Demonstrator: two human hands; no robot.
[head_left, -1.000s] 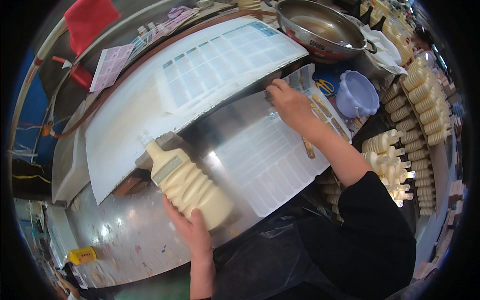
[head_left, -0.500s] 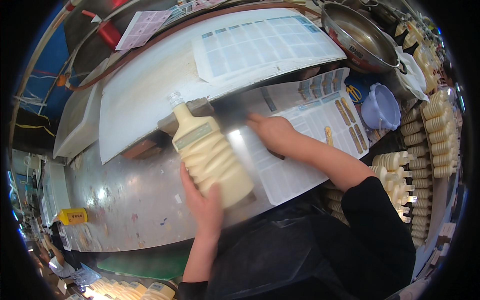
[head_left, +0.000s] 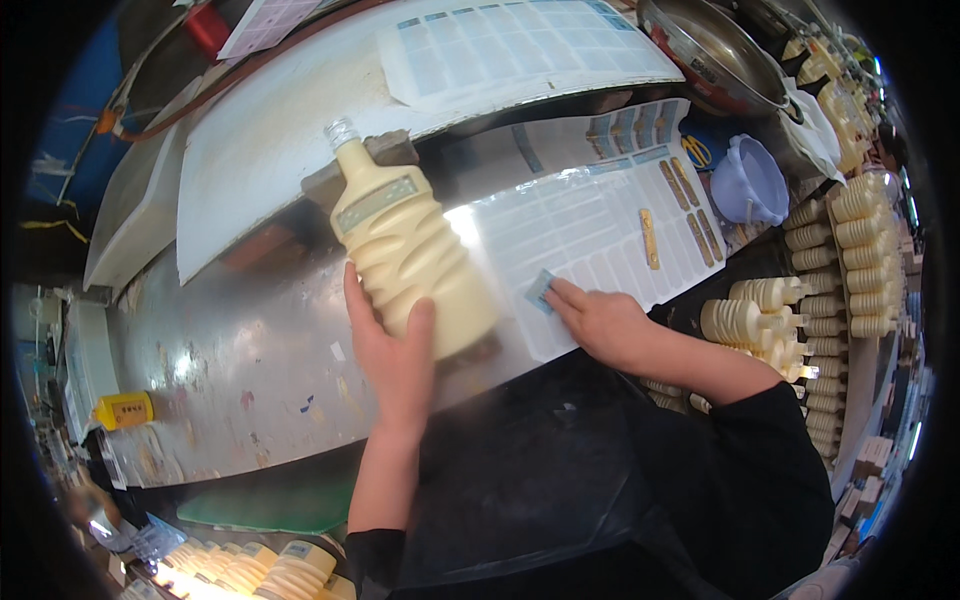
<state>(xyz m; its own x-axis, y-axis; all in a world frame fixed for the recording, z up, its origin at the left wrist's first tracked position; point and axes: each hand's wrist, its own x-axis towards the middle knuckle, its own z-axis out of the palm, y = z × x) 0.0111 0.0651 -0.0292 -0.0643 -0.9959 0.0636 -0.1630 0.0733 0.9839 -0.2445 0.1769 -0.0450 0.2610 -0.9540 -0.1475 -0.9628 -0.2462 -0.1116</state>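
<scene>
A cream plastic bottle (head_left: pixel 420 265) with slanted ridges and a clear capped neck lies tilted on the metal tabletop, its neck pointing to the far left. A patterned label strip (head_left: pixel 377 203) shows across its shoulder. My left hand (head_left: pixel 395 355) is closed round the bottle's near left side, thumb on the front. My right hand (head_left: pixel 608 325) pinches a small pale-blue label (head_left: pixel 541 291) over the label backing sheet (head_left: pixel 590 215). Gold label strips (head_left: pixel 650 240) and a few bluish ones stay on that sheet.
A brownish block (head_left: pixel 325 185) stands behind the bottle's neck, by a raised white board (head_left: pixel 270 150). To the right are a lavender bucket (head_left: pixel 748 180), yellow-handled scissors (head_left: pixel 697 151), a metal pan (head_left: pixel 715 50) and stacked cream bottles (head_left: pixel 860 260). A yellow container (head_left: pixel 125 410) sits at left.
My right hand has moved nearer and to the right across the sheet, and the blue label now shows at its fingertips. My left hand keeps its hold on the bottle. The whole view has shifted slightly.
</scene>
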